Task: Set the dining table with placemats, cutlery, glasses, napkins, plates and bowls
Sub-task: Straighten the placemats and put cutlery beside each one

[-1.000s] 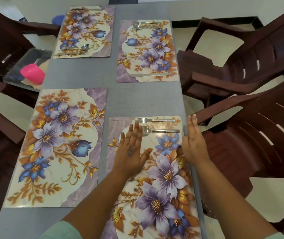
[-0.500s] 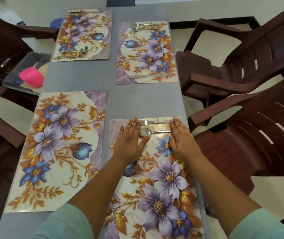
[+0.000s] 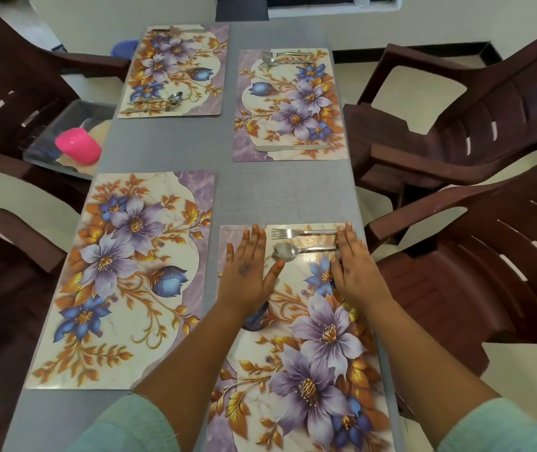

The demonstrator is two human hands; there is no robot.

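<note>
On grey table (image 3: 280,194), fork (image 3: 303,233) and spoon (image 3: 296,251) lie between both flat hands

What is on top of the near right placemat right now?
A fork and a spoon lie at its far end, with the left hand and right hand flat on it. The spoon handle's end is covered.

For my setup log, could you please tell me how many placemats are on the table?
4: near right placemat under both hands, near left placemat, far left placemat, far right placemat. None seems hidden.
</note>
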